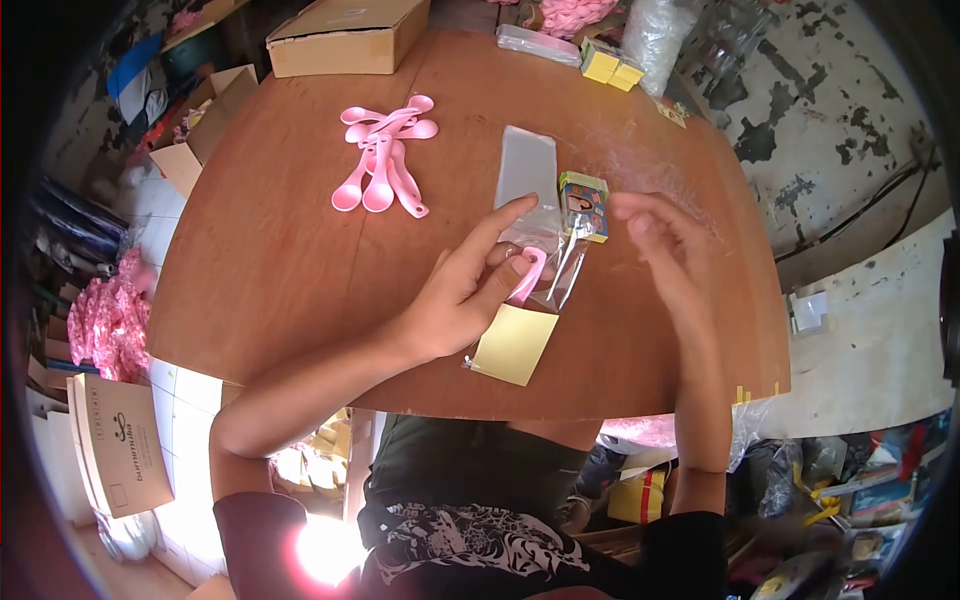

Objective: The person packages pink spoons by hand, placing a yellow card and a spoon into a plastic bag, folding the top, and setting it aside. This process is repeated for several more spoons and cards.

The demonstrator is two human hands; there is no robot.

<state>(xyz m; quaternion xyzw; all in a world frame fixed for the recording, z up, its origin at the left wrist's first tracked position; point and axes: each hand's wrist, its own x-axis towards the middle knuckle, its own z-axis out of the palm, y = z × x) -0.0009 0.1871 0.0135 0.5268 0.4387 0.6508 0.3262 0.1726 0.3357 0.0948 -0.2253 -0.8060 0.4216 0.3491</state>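
My left hand (470,290) rests on the round wooden table (280,260) and pinches a pink spoon (528,272) that sits inside a clear plastic bag (560,275) with a yellow header card (514,344). The index finger points out over the bag toward a stack of clear bags (527,170). My right hand (668,250) hovers just right of the bag with its fingers spread and nothing in it. A small colourful box (584,205) lies between the two hands.
A pile of pink spoons (385,155) lies at the table's far left. A cardboard box (345,38) stands at the far edge, with yellow cards (610,65) and plastic wrap to its right. More boxes and pink goods sit on the floor at the left.
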